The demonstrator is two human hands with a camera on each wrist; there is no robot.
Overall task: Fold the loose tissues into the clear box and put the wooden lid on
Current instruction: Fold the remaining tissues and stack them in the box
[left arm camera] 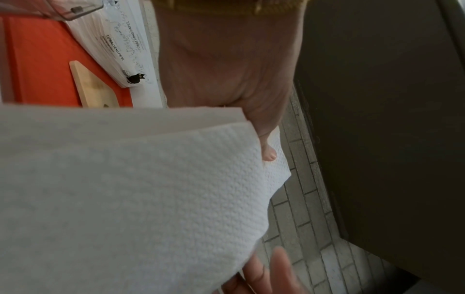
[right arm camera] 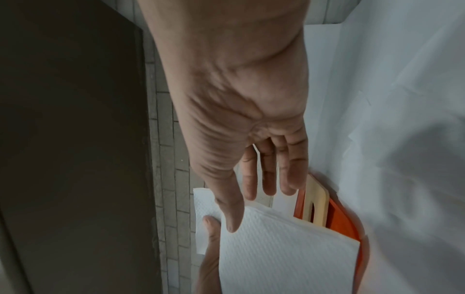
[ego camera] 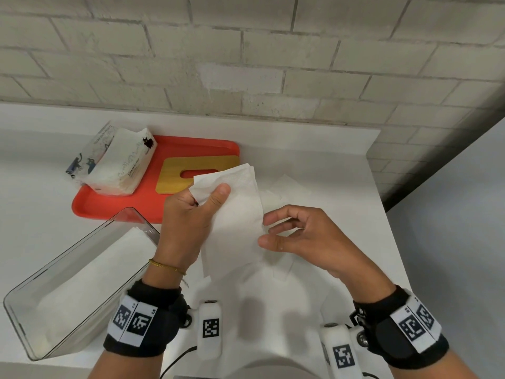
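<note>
Bare forearms; black wrist straps w/ white square-code tags, white camera pods beneath, thin gold bracelet (ego camera: 167,266) on left.

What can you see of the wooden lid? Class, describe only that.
The wooden lid is a flat, pale yellow-brown board with rounded corners and a long oval slot. It lies flat on the red tray, beside the opened tissue pack. Neither hand touches it; the held tissue hides its near right part.

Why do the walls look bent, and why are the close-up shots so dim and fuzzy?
Head view: the wide lens bows the brick wall; hand shadows fall on the white table. Left wrist view: the tissue is close, soft and dim. Right wrist view: the table side is smeared by blur.
</note>
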